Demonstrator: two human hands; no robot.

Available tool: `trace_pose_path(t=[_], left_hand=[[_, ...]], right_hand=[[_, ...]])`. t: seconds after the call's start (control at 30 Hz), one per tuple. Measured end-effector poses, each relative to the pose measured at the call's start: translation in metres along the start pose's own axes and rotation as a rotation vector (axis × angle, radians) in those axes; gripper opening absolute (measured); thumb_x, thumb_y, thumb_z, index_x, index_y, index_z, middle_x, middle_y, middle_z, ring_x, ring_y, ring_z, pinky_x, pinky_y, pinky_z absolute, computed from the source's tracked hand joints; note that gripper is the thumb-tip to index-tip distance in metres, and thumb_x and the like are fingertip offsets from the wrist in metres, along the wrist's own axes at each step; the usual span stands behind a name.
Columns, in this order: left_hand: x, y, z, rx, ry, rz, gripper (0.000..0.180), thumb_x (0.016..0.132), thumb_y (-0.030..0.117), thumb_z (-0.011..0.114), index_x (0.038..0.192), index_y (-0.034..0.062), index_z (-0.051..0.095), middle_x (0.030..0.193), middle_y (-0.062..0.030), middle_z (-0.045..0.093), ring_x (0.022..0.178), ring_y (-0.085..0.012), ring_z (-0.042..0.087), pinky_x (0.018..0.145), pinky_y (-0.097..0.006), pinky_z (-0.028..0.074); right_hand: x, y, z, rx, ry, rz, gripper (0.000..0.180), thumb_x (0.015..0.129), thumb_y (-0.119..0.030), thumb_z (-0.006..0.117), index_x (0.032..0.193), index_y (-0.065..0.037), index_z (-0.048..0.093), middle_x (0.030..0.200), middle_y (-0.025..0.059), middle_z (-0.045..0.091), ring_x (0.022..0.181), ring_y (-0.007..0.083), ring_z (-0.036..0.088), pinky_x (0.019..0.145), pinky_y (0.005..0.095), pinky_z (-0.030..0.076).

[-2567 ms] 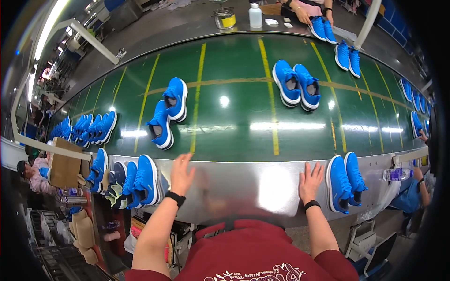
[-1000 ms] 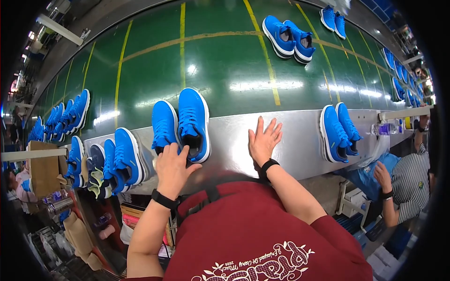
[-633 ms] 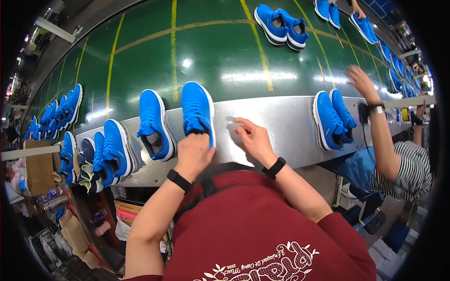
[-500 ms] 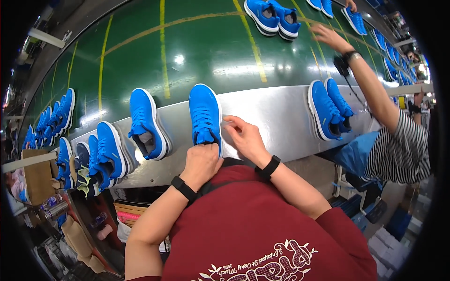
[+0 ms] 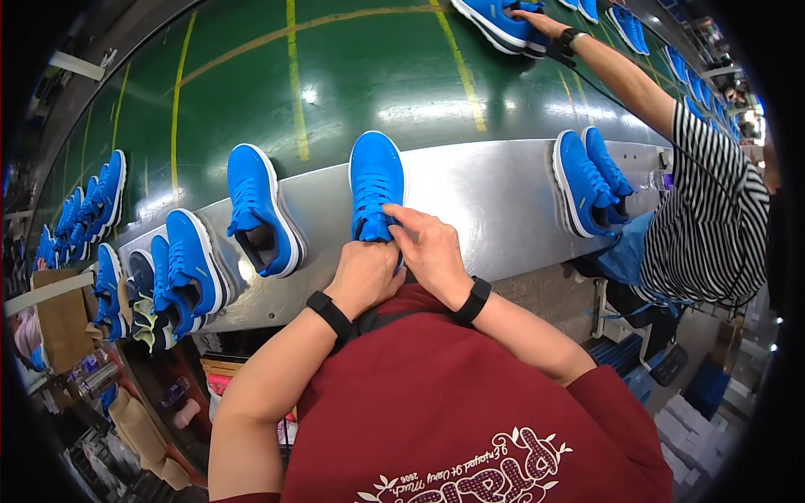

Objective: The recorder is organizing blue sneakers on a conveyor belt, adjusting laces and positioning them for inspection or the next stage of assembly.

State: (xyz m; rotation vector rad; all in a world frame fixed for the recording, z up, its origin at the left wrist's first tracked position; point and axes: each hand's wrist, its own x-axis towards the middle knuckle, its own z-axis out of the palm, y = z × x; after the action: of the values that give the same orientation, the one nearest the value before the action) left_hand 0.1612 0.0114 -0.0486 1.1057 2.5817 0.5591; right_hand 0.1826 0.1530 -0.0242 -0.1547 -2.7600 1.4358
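Note:
A blue sneaker (image 5: 376, 178) stands toe-away on the steel ledge (image 5: 495, 189) right in front of me. My left hand (image 5: 365, 277) grips its heel end from below. My right hand (image 5: 429, 250) lies over the tongue and laces, fingers pinching there. Its mate, a second blue sneaker (image 5: 260, 214), lies a little to the left on the same ledge, opening turned up, untouched.
More blue sneakers (image 5: 172, 268) crowd the ledge at left, and a pair (image 5: 587, 180) sits at right. Beyond is the green conveyor belt (image 5: 352, 75) with yellow lines. A person in a striped shirt (image 5: 713, 218) at right reaches onto a pair (image 5: 503, 21) on the belt.
I pulled a pair of blue sneakers from the belt to the ledge, then both hands closed on the right shoe. The person at right stretched an arm out over the belt.

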Motion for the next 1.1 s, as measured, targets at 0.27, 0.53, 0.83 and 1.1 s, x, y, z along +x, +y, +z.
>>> trace_pose_path(t=[0.27,0.53,0.83,1.1], left_hand=[[0.0,0.0,-0.004,0.004,0.044,0.005,0.027,0.074,0.029,0.068,0.079,0.0033,0.06,0.062,-0.0134,0.062,0.058,-0.0292,0.063,0.053,-0.039,0.049],[-0.003,-0.001,-0.005,0.012,-0.027,-0.028,0.027,0.076,0.031,0.067,0.082,0.0057,0.059,0.062,-0.0111,0.062,0.058,-0.0282,0.063,0.056,-0.04,0.048],[-0.001,0.004,-0.007,-0.04,-0.012,-0.074,0.027,0.077,0.03,0.066,0.084,0.0049,0.059,0.061,-0.0124,0.062,0.058,-0.0315,0.062,0.057,-0.042,0.049],[0.013,0.038,-0.024,-0.28,-0.135,-0.013,0.019,0.079,0.02,0.065,0.083,0.0025,0.058,0.081,-0.0148,0.064,0.077,-0.0321,0.064,0.066,-0.042,0.05]], right_hand=[[0.046,0.003,-0.026,0.093,-0.259,0.188,0.031,0.073,-0.008,0.075,0.103,-0.002,0.07,0.083,0.0091,0.072,0.074,0.0168,0.069,0.071,0.0292,0.053],[0.074,0.028,-0.032,0.56,-0.625,0.48,0.05,0.075,-0.003,0.075,0.122,-0.001,0.057,0.08,0.006,0.07,0.077,0.0108,0.063,0.077,0.0252,0.048],[0.083,0.04,-0.046,0.786,-0.538,0.467,0.057,0.081,-0.006,0.072,0.132,0.003,0.049,0.092,0.0096,0.07,0.083,0.0099,0.063,0.078,0.0255,0.049],[0.041,0.065,-0.054,0.489,-0.696,0.184,0.087,0.076,-0.002,0.07,0.149,-0.006,0.022,0.143,0.017,0.041,0.127,0.0288,0.047,0.107,0.0376,0.035]])
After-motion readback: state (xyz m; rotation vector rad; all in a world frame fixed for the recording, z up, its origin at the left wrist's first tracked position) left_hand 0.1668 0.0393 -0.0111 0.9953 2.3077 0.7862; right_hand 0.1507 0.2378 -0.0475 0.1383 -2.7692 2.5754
